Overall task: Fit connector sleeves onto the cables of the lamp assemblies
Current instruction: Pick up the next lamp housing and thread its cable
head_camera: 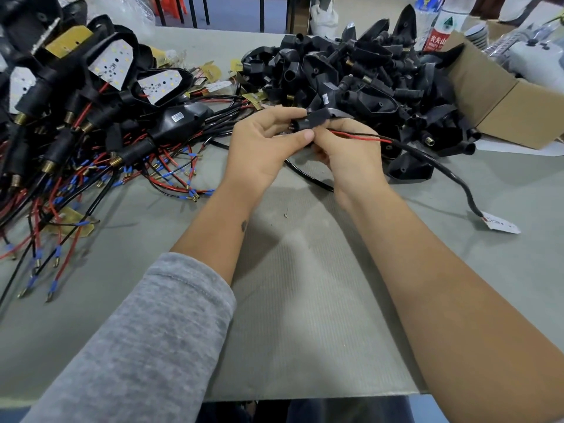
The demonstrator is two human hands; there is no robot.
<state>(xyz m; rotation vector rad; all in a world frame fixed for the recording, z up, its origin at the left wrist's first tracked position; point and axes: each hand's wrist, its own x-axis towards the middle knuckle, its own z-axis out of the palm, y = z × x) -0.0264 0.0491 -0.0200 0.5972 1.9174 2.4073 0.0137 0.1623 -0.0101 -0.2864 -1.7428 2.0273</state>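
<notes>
**Sleeve held at the cable end, mid-table**

Left hand (262, 148) curled around a black sleeve (308, 122), thumb and forefinger pinching its near end. Right hand (351, 154) cupped beneath and just behind, fingers closed on the cable (427, 160) where red and black wires leave the sheath. Sleeve and hands raised above the table (305, 300), near its centre, touching neither pile. Cable trailing rightward and down to the surface, ending in a white tag (502, 224) well short of the right edge.

Finished lamps (122, 65) with white LED boards heaped at far left, their red and black leads (171, 175) with blue-collared terminals fanned out toward the left forearm, nearest ends just beside it. Pile of black housings (366, 71) at far right, reaching close behind the hands. Cardboard box (503, 102) beyond that pile, one flap lying on the table. Water bottle (442, 29) upright at the back edge.

Bare grey mat between the forearms and along the near edge; a narrower open strip at right, between the cable and the box. Grey sleeve cuff (171, 300) on the left forearm only.
</notes>
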